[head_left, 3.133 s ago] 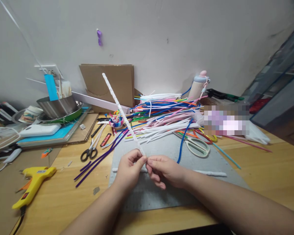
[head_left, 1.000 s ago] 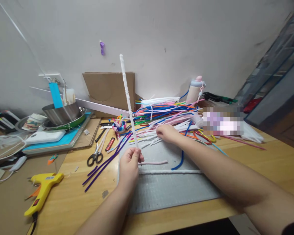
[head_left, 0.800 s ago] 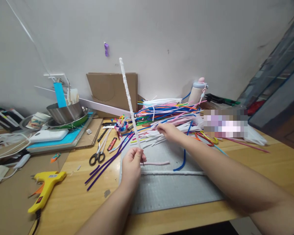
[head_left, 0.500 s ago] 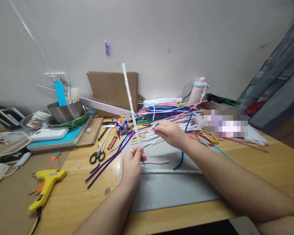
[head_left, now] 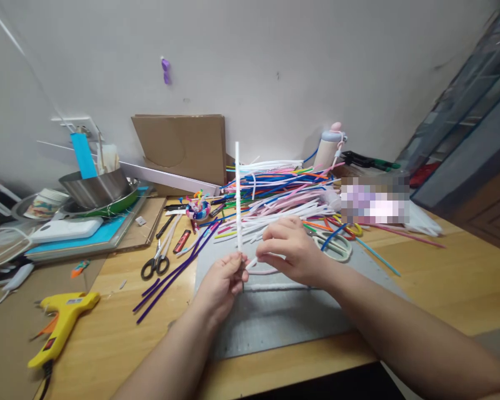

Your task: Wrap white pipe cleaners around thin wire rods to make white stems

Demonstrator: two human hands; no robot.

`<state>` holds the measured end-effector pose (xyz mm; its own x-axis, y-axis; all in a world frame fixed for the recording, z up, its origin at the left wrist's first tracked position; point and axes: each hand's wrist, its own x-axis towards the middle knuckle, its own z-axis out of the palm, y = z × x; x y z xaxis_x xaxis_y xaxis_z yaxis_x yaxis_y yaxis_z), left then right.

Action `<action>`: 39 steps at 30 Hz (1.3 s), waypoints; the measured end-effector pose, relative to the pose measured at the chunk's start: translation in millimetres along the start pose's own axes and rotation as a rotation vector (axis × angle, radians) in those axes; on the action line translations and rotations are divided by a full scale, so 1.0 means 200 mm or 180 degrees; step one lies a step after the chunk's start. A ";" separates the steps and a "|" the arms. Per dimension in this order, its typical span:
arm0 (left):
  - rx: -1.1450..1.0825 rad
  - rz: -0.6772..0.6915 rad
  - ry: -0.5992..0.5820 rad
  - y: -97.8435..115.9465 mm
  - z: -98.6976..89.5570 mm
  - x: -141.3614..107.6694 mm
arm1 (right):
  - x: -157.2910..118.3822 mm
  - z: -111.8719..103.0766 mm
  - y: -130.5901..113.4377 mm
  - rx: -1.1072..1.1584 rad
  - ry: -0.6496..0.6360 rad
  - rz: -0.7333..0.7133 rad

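My left hand (head_left: 221,280) is closed around the lower end of an upright white rod (head_left: 238,205) that looks wrapped in fuzzy pipe cleaner. Just to its right, my right hand (head_left: 294,250) has its fingers bent together on a short visible length of white pipe cleaner (head_left: 252,264), which runs to the left hand's fingertips. Below both hands lies a grey cutting mat (head_left: 283,322), with another long white rod (head_left: 270,287) and a pale pink pipe cleaner (head_left: 263,272) on it. Pale-handled scissors (head_left: 340,249) rest past my right wrist.
Piled pipe cleaners (head_left: 291,211) in many colours fill the back of the table. Black-handled scissors (head_left: 154,268) and purple pipe cleaners (head_left: 170,278) lie left of the mat. A yellow glue gun (head_left: 64,322), a metal bowl (head_left: 95,189) and cardboard (head_left: 183,150) stand further out.
My right hand has come down and nearer the left hand, and white pipe cleaner now shows between them. The rod has swung from a leftward lean to upright.
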<state>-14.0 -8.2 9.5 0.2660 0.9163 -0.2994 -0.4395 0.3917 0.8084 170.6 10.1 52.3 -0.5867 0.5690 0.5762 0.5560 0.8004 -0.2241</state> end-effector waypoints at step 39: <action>0.1134 0.0146 -0.0035 -0.01 0.01 0.00 | -0.05 0.10 -0.03 -0.0771 0.0122 0.0114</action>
<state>-10.6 -9.8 8.8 0.2630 0.9306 -0.2547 -0.1251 0.2946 0.9474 161.0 2.2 31.5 -0.5439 0.5848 0.6018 0.7037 0.7086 -0.0526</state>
